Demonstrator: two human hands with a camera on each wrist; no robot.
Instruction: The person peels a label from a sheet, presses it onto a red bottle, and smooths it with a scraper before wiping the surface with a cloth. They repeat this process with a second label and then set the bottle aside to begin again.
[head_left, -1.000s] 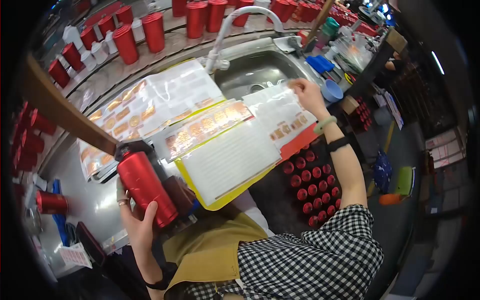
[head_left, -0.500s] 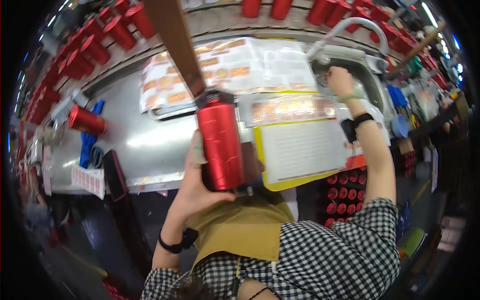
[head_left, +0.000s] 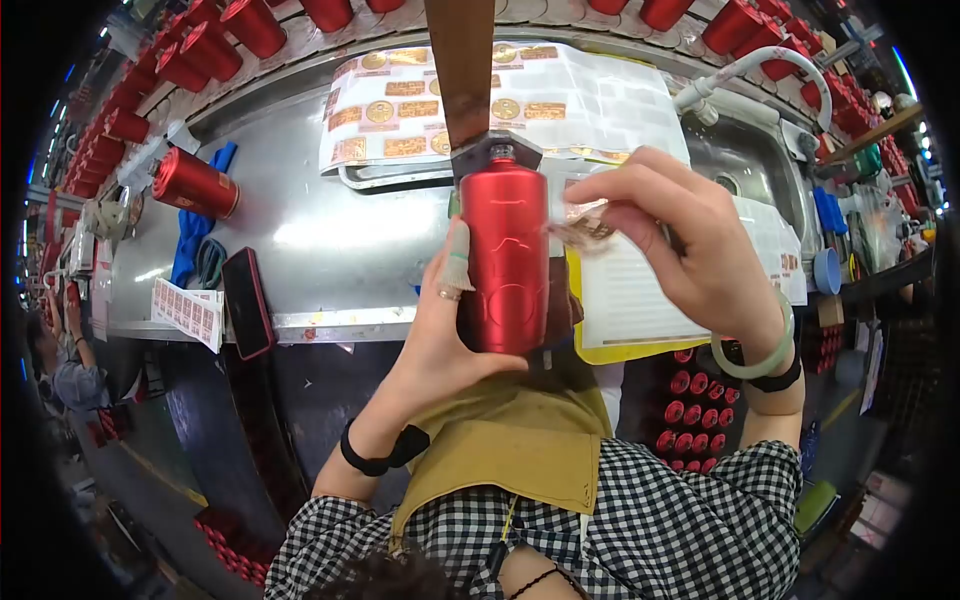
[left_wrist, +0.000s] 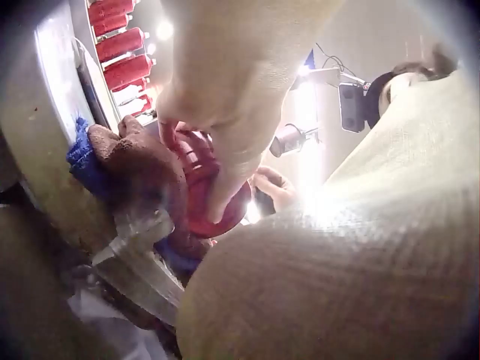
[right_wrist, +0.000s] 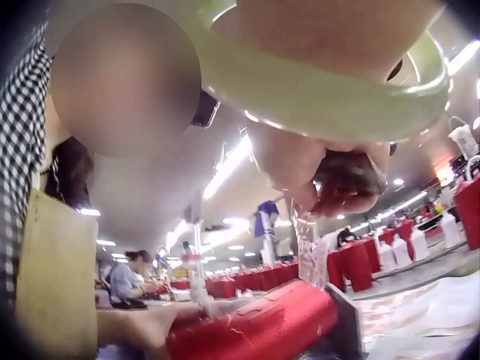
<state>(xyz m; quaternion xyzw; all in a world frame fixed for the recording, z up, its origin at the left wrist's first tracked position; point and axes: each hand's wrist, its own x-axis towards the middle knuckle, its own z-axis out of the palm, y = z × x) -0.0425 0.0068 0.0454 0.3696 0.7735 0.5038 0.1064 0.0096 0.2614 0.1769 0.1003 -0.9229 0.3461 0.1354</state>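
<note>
A red bottle (head_left: pixel 505 260) with faint line marks lies in front of the apron, its neck against a dark holder (head_left: pixel 497 145) on a wooden bar. My left hand (head_left: pixel 435 340) grips its left side and lower end, thumb across the bottom; the left wrist view shows the fingers round the red bottle (left_wrist: pixel 202 180). My right hand (head_left: pixel 690 235) is just right of the bottle and pinches a small, blurred, clear piece with brownish print (head_left: pixel 585 232). In the right wrist view that clear piece (right_wrist: pixel 311 255) hangs from the fingertips above the red bottle (right_wrist: pixel 255 326).
Printed sticker sheets (head_left: pixel 420 105) lie behind the bottle, and a white sheet on a yellow folder (head_left: pixel 600 353) lies to the right. A sink (head_left: pixel 740 165) with a faucet stands beyond. On the left are a phone (head_left: pixel 247 303), a blue cloth (head_left: pixel 190 240) and another red bottle (head_left: pixel 195 184).
My right hand has come from the sink area to beside the bottle, with the clear piece now visible in its fingers. My left hand still grips the bottle. The head view has shifted.
</note>
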